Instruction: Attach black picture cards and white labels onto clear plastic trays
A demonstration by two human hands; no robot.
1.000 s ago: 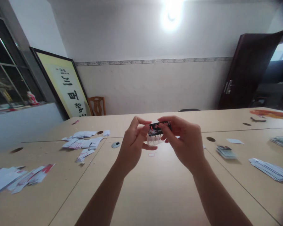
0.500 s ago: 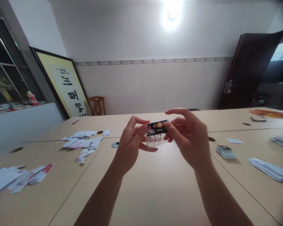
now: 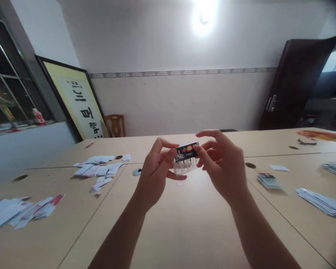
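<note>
I'm seeing clear plastic on the pack [image 3: 186, 160]; the smooth tabletop [image 3: 190, 224] is gleaming faintly, paper slips [image 3: 93, 171] looking matt.

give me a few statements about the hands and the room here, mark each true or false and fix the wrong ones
1. The left hand holds the clear packet. True.
2. The packet's label is plain white. False: the label is mostly black.
3. The right hand has its thumb at the label's right edge. True.
4. White papers lie on the table. True.
5. The packet lies on the table. False: it is held up above it.
</note>
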